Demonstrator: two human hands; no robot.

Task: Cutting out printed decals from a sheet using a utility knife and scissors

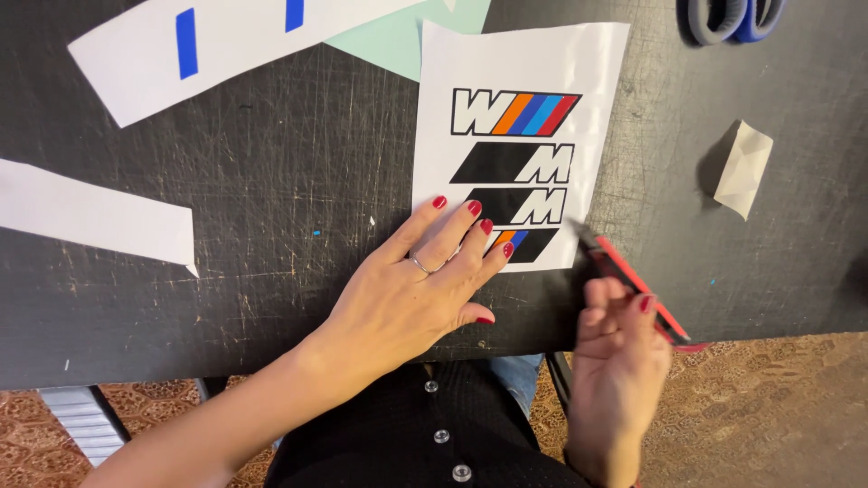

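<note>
knife at the sheet's corner, left hand pinning it down

the left hand (411, 294) lies flat and spread on the lower part of the sticker sheet (520, 63), fingertips fanned toward twelve and one o'clock, the tips resting over the lowest striped decal (533, 245). the sheet sits upright on the scuffed black table (271, 181), its long axis running six to twelve, four decals stacked down it.

over to the right hand (619, 348): it's curled around a red and black craft knife (633, 285), thumb and fingers closed on the handle. the knife slants from about four o'clock up to ten, and its dark tip lands just beside the sheet's lower right corner, near the lowest decal. so the sheet lies at roughly eleven o'clock from the right hand, the blade tip closer to it than the knuckles. motion blur on this hand, so whether the tip touches the paper, i cannot tell.

a folded scrap of paper (743, 167) sits well apart at three o'clock.
</note>
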